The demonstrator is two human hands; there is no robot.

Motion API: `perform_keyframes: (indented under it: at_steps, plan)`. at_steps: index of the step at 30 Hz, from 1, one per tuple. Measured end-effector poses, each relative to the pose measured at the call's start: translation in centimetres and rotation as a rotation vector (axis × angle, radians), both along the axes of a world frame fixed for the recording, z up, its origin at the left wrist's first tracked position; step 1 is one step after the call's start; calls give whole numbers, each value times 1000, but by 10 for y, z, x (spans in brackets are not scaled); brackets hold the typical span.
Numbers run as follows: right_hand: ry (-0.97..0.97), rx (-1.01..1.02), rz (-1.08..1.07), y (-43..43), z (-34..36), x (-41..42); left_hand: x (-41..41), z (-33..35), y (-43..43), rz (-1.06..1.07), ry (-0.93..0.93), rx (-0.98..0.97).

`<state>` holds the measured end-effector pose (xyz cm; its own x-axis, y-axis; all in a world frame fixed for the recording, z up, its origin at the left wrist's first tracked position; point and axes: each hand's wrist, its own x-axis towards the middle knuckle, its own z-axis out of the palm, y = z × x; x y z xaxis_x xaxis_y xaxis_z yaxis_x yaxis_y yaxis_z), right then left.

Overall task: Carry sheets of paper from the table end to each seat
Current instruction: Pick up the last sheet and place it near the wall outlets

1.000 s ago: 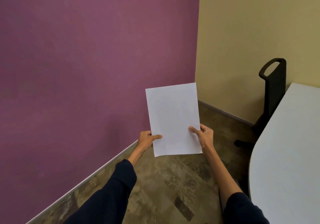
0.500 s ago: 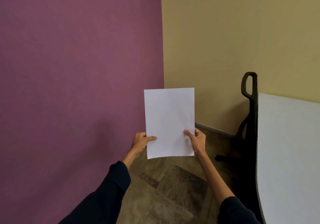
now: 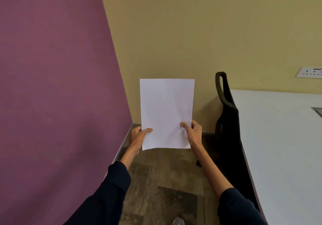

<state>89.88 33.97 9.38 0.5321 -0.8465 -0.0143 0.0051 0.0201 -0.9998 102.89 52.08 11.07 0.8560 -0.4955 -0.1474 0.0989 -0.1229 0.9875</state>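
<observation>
You have swung right: the wall corner slides left and the table and chair fill your 3 o'clock.
Your left hand and right hand hold the sheet upright at 12 o'clock, clear of the table, fingers pinching its lower side edges.

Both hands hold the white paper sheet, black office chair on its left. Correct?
No: the head view shows the black office chair right of the white paper sheet, not left. The left hand and right hand both hold it.
</observation>
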Motion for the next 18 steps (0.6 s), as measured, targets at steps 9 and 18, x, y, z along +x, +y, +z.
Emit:
perform_keyframes:
  at_steps: [9, 18]
  plan:
    - [-43, -56, -142, -158, 63, 104, 117, 53, -181, -93, -87, -99]
    - [-160, -13, -339, -294, 89, 125, 173, 75, -352, -339, -118, -221]
